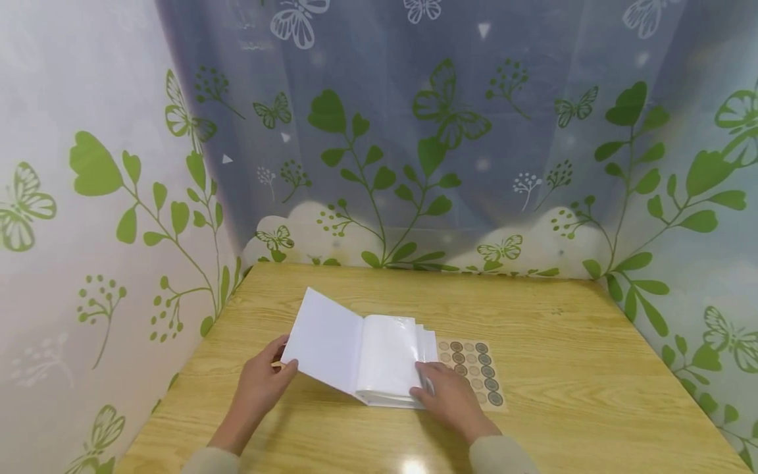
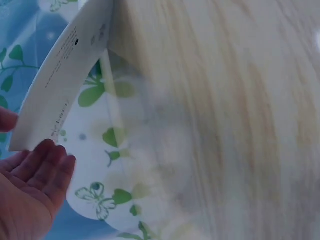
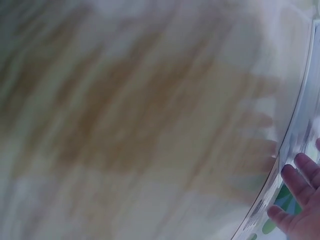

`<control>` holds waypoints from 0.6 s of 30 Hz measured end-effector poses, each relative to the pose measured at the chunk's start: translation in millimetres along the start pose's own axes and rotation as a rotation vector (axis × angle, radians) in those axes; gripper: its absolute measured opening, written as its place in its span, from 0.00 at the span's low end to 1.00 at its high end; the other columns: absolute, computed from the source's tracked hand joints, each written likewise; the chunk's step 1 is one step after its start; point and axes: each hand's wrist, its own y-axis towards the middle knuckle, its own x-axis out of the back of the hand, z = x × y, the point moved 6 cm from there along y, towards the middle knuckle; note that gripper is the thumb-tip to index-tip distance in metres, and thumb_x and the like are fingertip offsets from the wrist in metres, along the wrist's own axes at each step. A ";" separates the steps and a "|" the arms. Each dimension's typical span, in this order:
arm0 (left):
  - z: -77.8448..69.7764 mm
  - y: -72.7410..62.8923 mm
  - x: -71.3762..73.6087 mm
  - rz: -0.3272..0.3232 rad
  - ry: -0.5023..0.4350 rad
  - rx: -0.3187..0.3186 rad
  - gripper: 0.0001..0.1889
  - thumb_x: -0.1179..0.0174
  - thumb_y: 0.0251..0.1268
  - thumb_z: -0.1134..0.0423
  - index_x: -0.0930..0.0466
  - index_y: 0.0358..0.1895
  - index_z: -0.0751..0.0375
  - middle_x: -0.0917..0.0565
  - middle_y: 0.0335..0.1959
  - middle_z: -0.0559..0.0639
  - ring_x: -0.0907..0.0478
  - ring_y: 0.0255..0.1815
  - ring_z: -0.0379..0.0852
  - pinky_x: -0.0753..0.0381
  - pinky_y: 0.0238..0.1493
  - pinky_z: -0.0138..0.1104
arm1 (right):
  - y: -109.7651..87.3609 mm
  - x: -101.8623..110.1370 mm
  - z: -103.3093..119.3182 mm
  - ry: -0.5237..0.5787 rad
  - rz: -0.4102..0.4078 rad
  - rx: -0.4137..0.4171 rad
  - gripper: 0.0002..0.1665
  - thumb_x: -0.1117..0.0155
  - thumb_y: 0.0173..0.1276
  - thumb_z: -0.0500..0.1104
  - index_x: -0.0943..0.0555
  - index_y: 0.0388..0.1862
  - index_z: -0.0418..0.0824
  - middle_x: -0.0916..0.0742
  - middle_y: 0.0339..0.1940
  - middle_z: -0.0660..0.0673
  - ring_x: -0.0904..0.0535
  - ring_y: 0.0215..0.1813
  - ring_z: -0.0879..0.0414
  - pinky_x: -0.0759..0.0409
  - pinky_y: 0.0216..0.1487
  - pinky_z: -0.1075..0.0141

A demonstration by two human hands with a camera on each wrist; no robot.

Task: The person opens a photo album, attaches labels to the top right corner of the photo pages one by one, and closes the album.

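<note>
A white album (image 1: 387, 355) lies on the table with its cover (image 1: 326, 339) lifted to the left. My left hand (image 1: 265, 376) pinches the cover's outer edge between thumb and fingers. Small dark print shows on the cover's outer face (image 2: 62, 65) in the left wrist view. Clear, glossy sleeves top the page stack, and a few stick out in steps at the right. On that right edge rests my right hand (image 1: 448, 395), its thumb and fingertips touching the pages. In the right wrist view its fingers (image 3: 298, 184) look fairly straight beside the album's edge.
A tan sheet of round stickers (image 1: 488, 368), in light and dark rows, lies just right of the album, partly behind the right hand. The wood-grain table (image 1: 592, 382) meets patterned curtains (image 1: 379, 164) at the back and both sides.
</note>
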 end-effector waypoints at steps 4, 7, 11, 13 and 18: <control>9.5 -1.2 2.2 0.039 0.097 0.040 0.26 0.41 0.65 0.66 0.30 0.65 0.74 0.20 0.55 0.69 0.24 0.59 0.65 0.24 0.58 0.55 | 2.1 -1.6 -1.2 -0.027 0.000 0.021 0.30 0.33 0.66 0.53 0.21 0.60 0.35 0.18 0.58 0.35 0.22 0.60 0.37 0.27 0.62 0.43; 18.9 -1.2 1.4 0.073 0.169 0.086 0.26 0.41 0.64 0.66 0.29 0.63 0.76 0.22 0.57 0.72 0.27 0.61 0.69 0.28 0.61 0.58 | 3.3 -4.5 -3.9 -0.048 0.008 0.016 0.30 0.34 0.67 0.53 0.21 0.60 0.36 0.17 0.57 0.35 0.22 0.59 0.37 0.27 0.62 0.43; 31.7 -0.5 -1.9 0.113 0.269 0.096 0.27 0.40 0.60 0.67 0.28 0.60 0.80 0.24 0.57 0.75 0.28 0.60 0.72 0.30 0.62 0.59 | 3.6 -8.0 -6.9 -0.061 0.025 0.001 0.30 0.35 0.67 0.54 0.21 0.61 0.36 0.18 0.58 0.35 0.23 0.61 0.37 0.29 0.63 0.42; 38.0 -0.3 -5.0 0.143 0.337 0.091 0.27 0.40 0.59 0.66 0.28 0.60 0.82 0.25 0.56 0.77 0.29 0.60 0.74 0.30 0.62 0.60 | 3.4 -8.3 -6.9 -0.062 0.029 0.001 0.30 0.35 0.67 0.54 0.21 0.61 0.36 0.18 0.58 0.35 0.24 0.62 0.37 0.30 0.64 0.42; 50.5 0.3 -17.4 0.258 0.541 0.072 0.27 0.39 0.62 0.61 0.27 0.57 0.82 0.29 0.59 0.80 0.33 0.62 0.76 0.33 0.62 0.63 | 3.4 -6.3 -4.1 -0.059 0.018 0.016 0.29 0.34 0.67 0.54 0.21 0.59 0.36 0.17 0.57 0.35 0.24 0.61 0.37 0.30 0.64 0.40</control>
